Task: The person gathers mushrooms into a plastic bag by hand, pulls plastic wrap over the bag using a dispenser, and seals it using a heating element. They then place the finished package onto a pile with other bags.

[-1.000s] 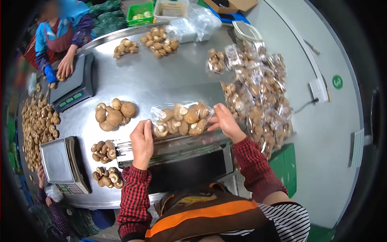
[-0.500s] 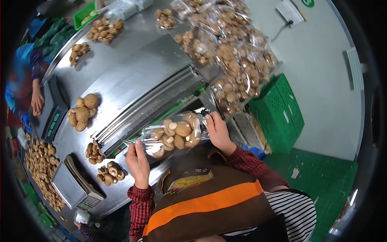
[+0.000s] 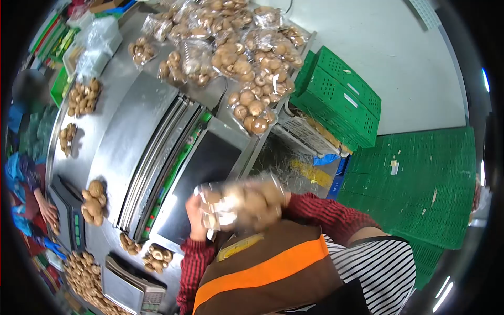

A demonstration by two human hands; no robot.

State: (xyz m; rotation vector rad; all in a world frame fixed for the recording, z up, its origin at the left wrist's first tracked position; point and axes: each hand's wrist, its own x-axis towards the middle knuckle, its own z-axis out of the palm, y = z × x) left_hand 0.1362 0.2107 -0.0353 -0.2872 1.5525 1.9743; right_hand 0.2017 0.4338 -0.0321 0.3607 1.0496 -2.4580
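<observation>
A clear film-wrapped pack of brown mushrooms (image 3: pixel 252 205), blurred by motion, is held up in front of my apron. My left hand (image 3: pixel 196 219) is closed on its left end, fingers partly behind the film. At the right end is my right hand (image 3: pixel 286 198), mostly hidden by the pack and closed on it. Just beyond the pack lies the wrapping machine (image 3: pixel 210 160), with a dark flat plate and metal rollers. Small mushroom piles (image 3: pixel 157 258) sit on the steel table to the left of my left hand.
Wrapped mushroom packs (image 3: pixel 252 58) are heaped at the table's far end. Green crates (image 3: pixel 341 100) stand at right beside green floor matting (image 3: pixel 409 178). A scale (image 3: pixel 123 286) and a loose mushroom heap (image 3: pixel 86 275) are at lower left. A co-worker's hand (image 3: pixel 48 212) rests by another scale (image 3: pixel 68 210).
My view has turned to the right. The pack has moved away from the machine's edge, closer to my body, and my hands have come nearer together on it.
</observation>
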